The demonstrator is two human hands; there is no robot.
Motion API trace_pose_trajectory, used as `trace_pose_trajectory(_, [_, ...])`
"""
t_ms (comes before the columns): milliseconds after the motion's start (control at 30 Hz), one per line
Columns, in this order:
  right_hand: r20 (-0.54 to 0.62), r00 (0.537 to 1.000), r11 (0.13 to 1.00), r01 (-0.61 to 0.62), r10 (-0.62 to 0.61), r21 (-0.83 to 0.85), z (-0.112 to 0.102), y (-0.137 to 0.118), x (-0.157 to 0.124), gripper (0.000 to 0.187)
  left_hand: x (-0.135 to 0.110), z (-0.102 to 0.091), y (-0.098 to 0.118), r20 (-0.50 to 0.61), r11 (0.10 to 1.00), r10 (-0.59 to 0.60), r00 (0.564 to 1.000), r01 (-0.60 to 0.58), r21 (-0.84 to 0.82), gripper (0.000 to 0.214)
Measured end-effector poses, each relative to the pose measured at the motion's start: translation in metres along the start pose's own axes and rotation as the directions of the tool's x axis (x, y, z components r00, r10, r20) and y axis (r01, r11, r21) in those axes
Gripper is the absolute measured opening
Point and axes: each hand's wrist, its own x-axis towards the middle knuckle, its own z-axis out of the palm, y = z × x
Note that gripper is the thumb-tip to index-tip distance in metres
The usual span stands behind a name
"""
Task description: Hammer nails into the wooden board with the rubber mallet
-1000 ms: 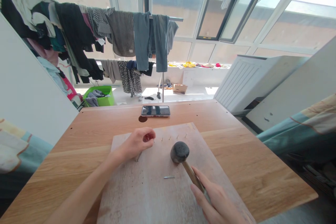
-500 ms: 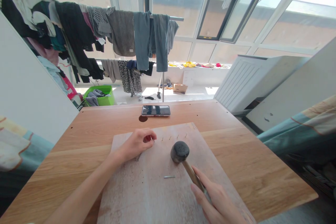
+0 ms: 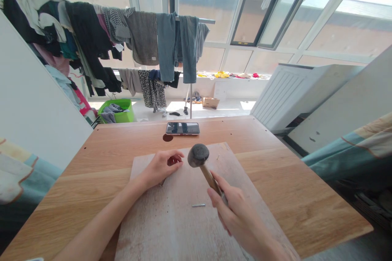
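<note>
My right hand (image 3: 232, 200) is wrapped round the wooden handle of a black-headed rubber mallet (image 3: 198, 155). The mallet's head hangs above the pale wooden board (image 3: 165, 228), just right of my left fingertips. My left hand (image 3: 161, 167) rests on the board, thumb and fingers pinched around a thin nail, mostly hidden now. One small nail (image 3: 218, 157) stands in the board to the right of the mallet head; others in that row are covered by it. A loose grey metal pin or nail (image 3: 199, 205) lies flat nearer me. Something small and dark shows beneath my left palm.
The board lies on a wooden table (image 3: 275, 179). A phone (image 3: 183, 128) lies beyond it, beside a round dark hole (image 3: 168, 138). Past the table are a green tub (image 3: 125, 115) of clothes and a rack of hanging laundry (image 3: 142, 38). Curtains hang at both sides.
The mallet has moved up and left toward my left fingers, now covering most of the standing nails. My right hand went with it; my left hand has stayed in place.
</note>
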Motion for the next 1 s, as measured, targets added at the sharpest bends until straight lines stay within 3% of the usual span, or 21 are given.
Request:
trace_pose_trajectory(233, [0.025, 0.994, 0.988, 0.110, -0.108, -0.108, 0.013, -0.007, 0.017, 0.041, 0.001, 0.001, 0.000, -0.031, 0.999, 0.032, 0.999, -0.032, 0.001, 0.009])
trace_pose_trajectory(433, [-0.002, 0.990, 0.975, 0.135, -0.138, -0.177, 0.017, -0.005, 0.019, 0.042, 0.003, 0.004, -0.005, -0.027, 1.000, 0.020, 0.999, -0.020, 0.001, 0.021])
trace_pose_trajectory(600, [0.033, 0.998, 0.993, 0.061, -0.058, -0.100, 0.012, -0.002, 0.011, 0.046, -0.002, -0.019, 0.018, 0.116, 0.986, -0.064, 0.991, 0.045, 0.160, 0.025])
trace_pose_trajectory(767, [-0.035, 0.999, 0.994, 0.026, -0.030, -0.104, 0.002, 0.023, -0.013, 0.052, -0.027, -0.038, 0.053, 0.239, 0.820, -0.202, 0.950, 0.030, 0.572, 0.013])
trace_pose_trajectory(900, [-0.165, 0.982, 0.986, 0.065, -0.090, -0.152, 0.000, 0.045, -0.028, 0.053, -0.039, -0.023, 0.056, 0.291, 0.661, -0.222, 0.930, -0.076, 0.746, 0.021])
trace_pose_trajectory(1000, [-0.169, 0.982, 0.981, 0.057, -0.090, -0.187, 0.001, 0.055, -0.031, 0.053, -0.037, -0.015, 0.053, 0.304, 0.625, -0.191, 0.933, -0.123, 0.771, 0.025])
